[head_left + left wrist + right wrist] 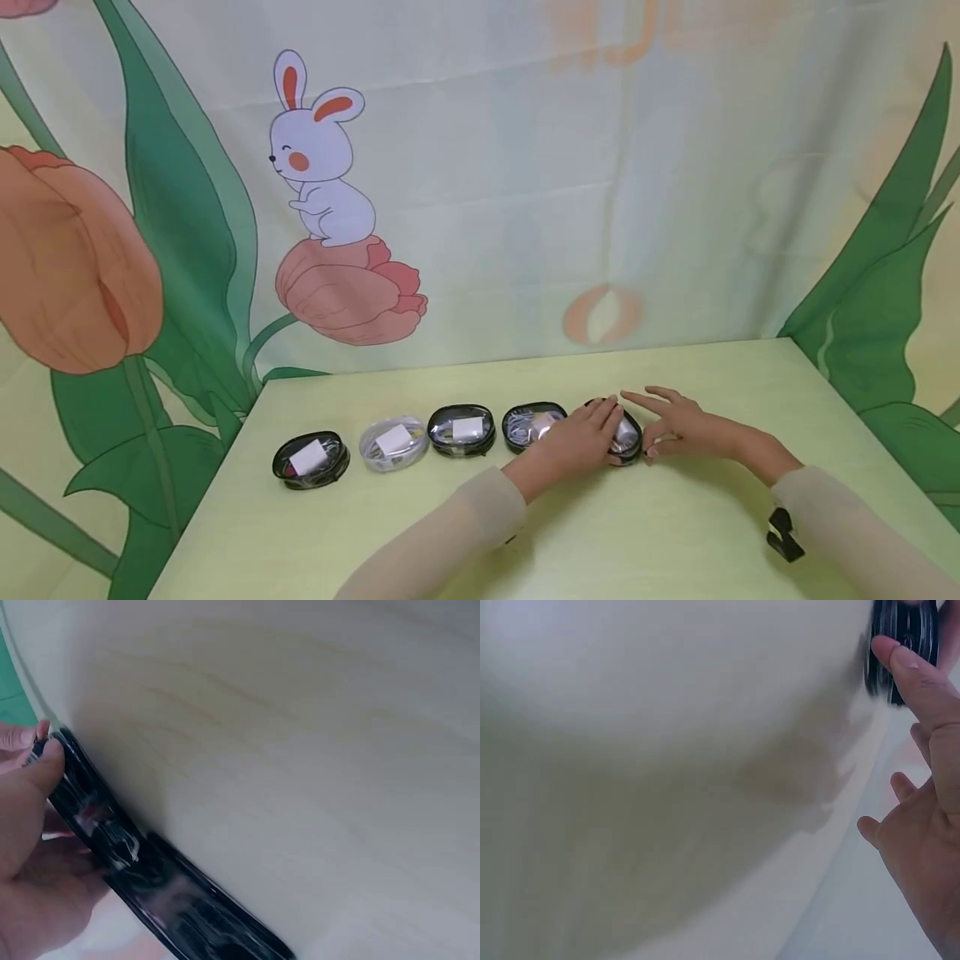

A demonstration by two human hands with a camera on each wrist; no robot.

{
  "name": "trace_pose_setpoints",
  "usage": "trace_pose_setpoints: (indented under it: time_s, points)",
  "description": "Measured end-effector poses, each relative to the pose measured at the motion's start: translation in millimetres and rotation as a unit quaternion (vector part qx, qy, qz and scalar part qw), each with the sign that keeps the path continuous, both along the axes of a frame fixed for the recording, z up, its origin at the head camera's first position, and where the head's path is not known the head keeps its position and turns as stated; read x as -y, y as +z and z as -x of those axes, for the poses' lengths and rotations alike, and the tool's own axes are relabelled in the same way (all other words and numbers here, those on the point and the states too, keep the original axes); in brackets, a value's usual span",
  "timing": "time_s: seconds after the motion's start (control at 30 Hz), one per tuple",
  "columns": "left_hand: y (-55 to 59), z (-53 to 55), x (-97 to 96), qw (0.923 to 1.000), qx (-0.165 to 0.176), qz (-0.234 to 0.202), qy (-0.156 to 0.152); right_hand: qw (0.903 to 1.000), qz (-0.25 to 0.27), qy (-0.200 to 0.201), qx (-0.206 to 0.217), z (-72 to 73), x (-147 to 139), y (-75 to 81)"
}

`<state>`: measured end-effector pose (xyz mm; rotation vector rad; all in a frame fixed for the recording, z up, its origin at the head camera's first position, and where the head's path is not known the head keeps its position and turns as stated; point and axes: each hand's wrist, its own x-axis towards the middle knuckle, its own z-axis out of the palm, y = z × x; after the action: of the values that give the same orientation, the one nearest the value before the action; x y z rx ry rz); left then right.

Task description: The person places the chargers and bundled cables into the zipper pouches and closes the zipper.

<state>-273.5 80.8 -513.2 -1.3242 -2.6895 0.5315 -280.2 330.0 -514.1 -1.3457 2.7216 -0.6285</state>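
Five small oval zip pouches with clear tops stand in a row on the table. My left hand [581,437] lies over the rightmost black-trimmed pouch [627,439], fingers across its top. In the left wrist view its thumb presses the near side of this pouch [94,806], gripping it between thumb and fingers. My right hand [686,427] is at that pouch's right end. Its thumb touches the end in the right wrist view, while the other fingers stretch out and hold nothing. The neighbouring black pouch [517,427], with a coiled cable inside, is partly covered by my left hand.
Farther left are a black pouch [461,430], a white-trimmed pouch [393,444] and another black pouch [311,459], each showing a white piece inside. The pale green table [600,542] meets a printed cloth backdrop [487,208] at its far edge.
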Motion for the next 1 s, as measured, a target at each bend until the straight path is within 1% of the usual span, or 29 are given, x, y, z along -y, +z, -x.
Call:
trace_pose_setpoints:
  time_s: [0.03,0.1,0.17,0.23,0.3,0.4,0.47,0.53,0.57,0.63,0.7,0.8,0.9,1.0]
  points:
    - [0.4,-0.6,-1.9,0.9999,-0.01,0.006,0.008,0.9998,0.002,0.013,-0.018,-2.0,1,-0.1]
    - [1.5,-1.6,-5.4,0.9994,-0.024,0.008,0.024,0.9985,0.012,0.025,-0.047,-4.3,2,-0.1]
    - [3.1,-2.5,-7.7,0.9989,-0.029,0.005,0.036,0.9977,0.018,0.015,-0.063,-5.5,2,1.3]
    - [5.3,-3.3,-8.7,0.9985,-0.028,-0.004,0.047,0.9975,0.011,-0.011,-0.068,-5.1,2,2.8]
    - [7.7,-4.6,-7.2,0.9978,-0.037,-0.009,0.054,0.997,-0.004,-0.049,-0.06,-3.0,2,3.4]
    - [9.5,-8.6,-2.9,0.9952,-0.08,-0.009,0.055,0.9914,-0.026,-0.121,-0.044,0.7,0,3.2]
    - [8.9,-13.2,-1.5,0.9933,-0.107,-0.015,0.043,0.986,-0.03,-0.161,-0.032,2.4,-1,2.4]
    - [7.2,-18.0,-2.4,0.9939,-0.107,-0.019,0.019,0.9817,-0.032,-0.185,-0.031,2.4,-1,1.8]
    - [7.0,-20.7,-2.9,0.9949,-0.099,-0.018,0.008,0.9808,-0.033,-0.19,-0.03,1.8,0,1.9]
    - [7.4,-24.1,-3.4,0.9969,-0.078,-0.008,-0.007,0.9807,-0.036,-0.19,-0.031,1.5,0,2.8]
    - [8.4,-24.8,-3.9,0.9981,-0.06,0.002,-0.013,0.9825,-0.034,-0.181,-0.03,0.5,-1,4.5]
    - [10.4,-24.6,-4.2,0.9983,-0.053,0.024,-0.005,0.988,-0.032,-0.15,-0.018,-1.7,-6,3.5]
    - [8.7,-23.1,-6.5,0.9982,-0.046,0.038,0.007,0.9929,-0.019,-0.117,0.003,-5.7,-9,0.6]
    - [6.6,-21.0,-8.3,0.9981,-0.04,0.046,0.011,0.9937,-0.007,-0.108,0.029,-9.1,-7,0.7]
